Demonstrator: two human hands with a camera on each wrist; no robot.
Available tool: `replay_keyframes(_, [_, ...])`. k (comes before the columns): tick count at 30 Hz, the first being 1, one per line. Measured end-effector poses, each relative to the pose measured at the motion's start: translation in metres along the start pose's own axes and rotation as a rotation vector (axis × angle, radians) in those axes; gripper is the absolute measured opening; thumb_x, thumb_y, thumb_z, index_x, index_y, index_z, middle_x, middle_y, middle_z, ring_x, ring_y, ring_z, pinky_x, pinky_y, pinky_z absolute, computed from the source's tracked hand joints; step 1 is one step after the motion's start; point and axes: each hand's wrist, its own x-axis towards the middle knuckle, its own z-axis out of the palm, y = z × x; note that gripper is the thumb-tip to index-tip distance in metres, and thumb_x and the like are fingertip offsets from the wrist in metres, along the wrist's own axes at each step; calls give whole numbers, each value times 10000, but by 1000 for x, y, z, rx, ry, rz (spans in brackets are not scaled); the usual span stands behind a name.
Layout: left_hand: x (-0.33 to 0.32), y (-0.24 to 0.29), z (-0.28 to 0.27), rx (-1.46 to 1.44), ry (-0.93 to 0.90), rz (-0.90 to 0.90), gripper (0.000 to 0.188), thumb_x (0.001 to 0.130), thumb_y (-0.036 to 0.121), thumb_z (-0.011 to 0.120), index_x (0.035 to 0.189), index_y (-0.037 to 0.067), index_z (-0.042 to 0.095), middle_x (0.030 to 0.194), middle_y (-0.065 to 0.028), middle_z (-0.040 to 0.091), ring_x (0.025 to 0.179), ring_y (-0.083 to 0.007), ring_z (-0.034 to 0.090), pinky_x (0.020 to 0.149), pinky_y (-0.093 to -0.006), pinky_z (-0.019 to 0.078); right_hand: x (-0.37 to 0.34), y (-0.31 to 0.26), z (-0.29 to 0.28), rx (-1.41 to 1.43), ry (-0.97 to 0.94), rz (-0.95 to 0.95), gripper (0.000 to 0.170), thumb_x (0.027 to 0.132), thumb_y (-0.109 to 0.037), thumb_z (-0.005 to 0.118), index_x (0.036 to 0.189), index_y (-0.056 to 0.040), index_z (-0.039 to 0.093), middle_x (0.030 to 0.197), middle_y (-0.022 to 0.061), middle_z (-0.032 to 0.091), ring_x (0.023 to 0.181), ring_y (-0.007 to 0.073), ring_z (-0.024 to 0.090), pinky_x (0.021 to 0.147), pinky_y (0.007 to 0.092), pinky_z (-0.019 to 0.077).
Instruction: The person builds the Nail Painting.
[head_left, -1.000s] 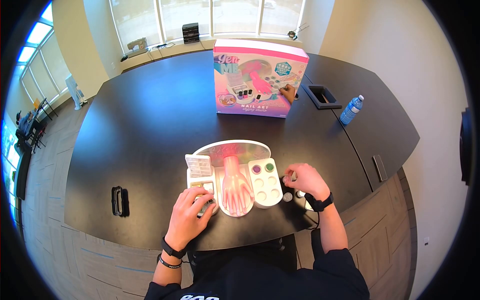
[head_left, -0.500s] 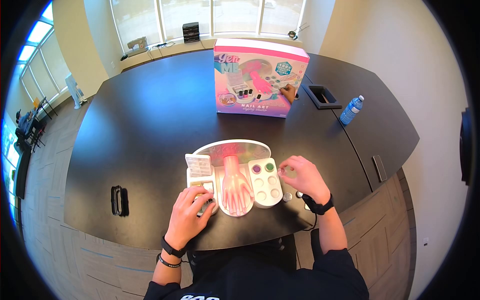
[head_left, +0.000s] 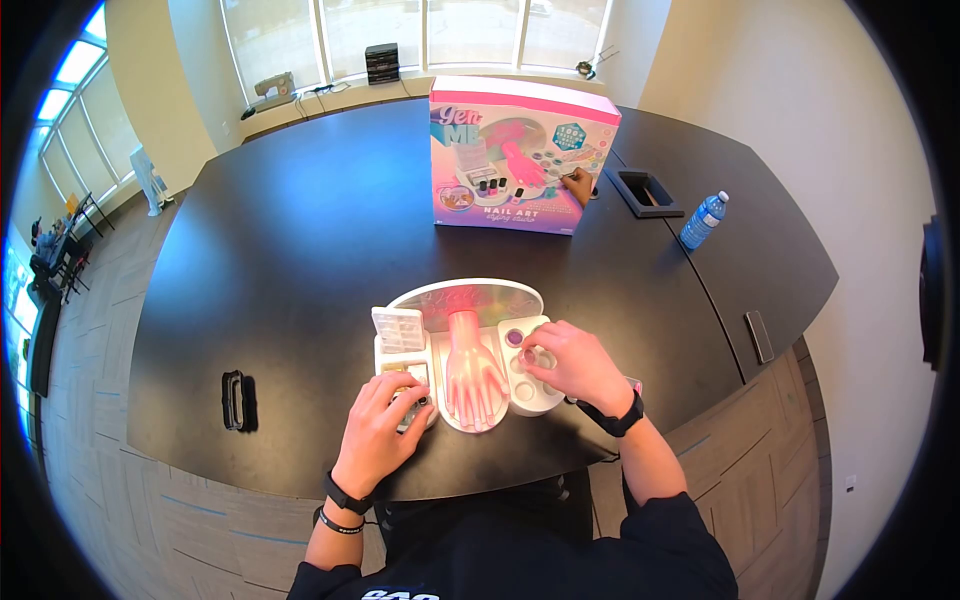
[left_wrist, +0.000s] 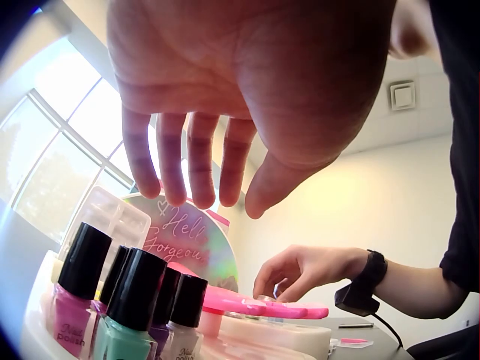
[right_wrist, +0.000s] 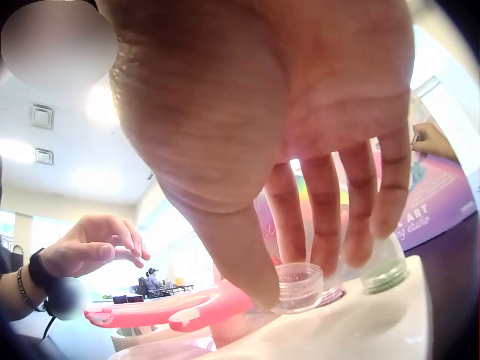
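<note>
My right hand pinches a small clear jar between thumb and fingertips, low over the white tray with round wells. A purple jar and a green jar sit in its far wells. Left of the tray, a pink model hand lies palm down before an upright mirror. My left hand hovers with extended fingers above several nail polish bottles with black caps. Nothing shows in its grip. Behind these bottles a clear compartment lid stands raised.
A large nail art box stands upright farther back on the black table. To the right are a water bottle, a phone and a recessed table socket. A black oblong object lies at the left.
My right hand has lifted the small jar from the table beside the tray and carried it left over the wells. My left hand has stayed in place.
</note>
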Motion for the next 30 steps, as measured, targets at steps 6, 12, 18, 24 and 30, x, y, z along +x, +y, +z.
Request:
replay_keyframes(6, [0, 2, -1, -5, -3, -1, 278, 844, 23, 865, 1098, 40, 754, 1143, -108, 719, 1090, -352, 696, 948, -459, 571, 3, 3, 12, -33, -36, 3, 191, 943, -249, 799, 1054, -102, 753, 1033, 77, 742, 1055, 327, 703, 915, 470, 583])
replay_keyframes(12, [-1, 2, 1, -9, -8, -5, 271, 843, 23, 865, 1088, 37, 748, 1145, -108, 720, 1091, -354, 697, 952, -459, 571, 2, 7, 18, -30, -36, -13, 178, 930, -238, 795, 1029, -97, 753, 1009, 89, 737, 1030, 336, 712, 903, 475, 589])
replay_keyframes(18, [-2, 1, 3, -8, -2, -2, 260, 846, 24, 861, 1074, 37, 739, 1144, -107, 725, 1096, -355, 703, 957, -464, 572, 3, 6, 18, -34, -42, -22, 161, 900, -217, 799, 983, -86, 755, 1007, 87, 732, 1031, 335, 711, 906, 469, 592])
replay_keyframes(24, [-2, 0, 4, -11, 0, 2, 260, 846, 21, 860, 1077, 38, 740, 1141, -105, 725, 1096, -352, 704, 960, -462, 571, 3, 6, 18, -44, -57, -5, 167, 890, -218, 808, 971, -82, 754, 1018, 87, 727, 1044, 330, 707, 915, 461, 591])
replay_keyframes(30, [-3, 0, 3, -10, -9, -8, 269, 845, 18, 860, 1087, 37, 742, 1139, -106, 725, 1099, -351, 703, 963, -460, 571, 2, 6, 19, -31, -62, 17, 181, 897, -231, 814, 980, -82, 754, 1028, 84, 718, 1067, 322, 699, 927, 461, 590])
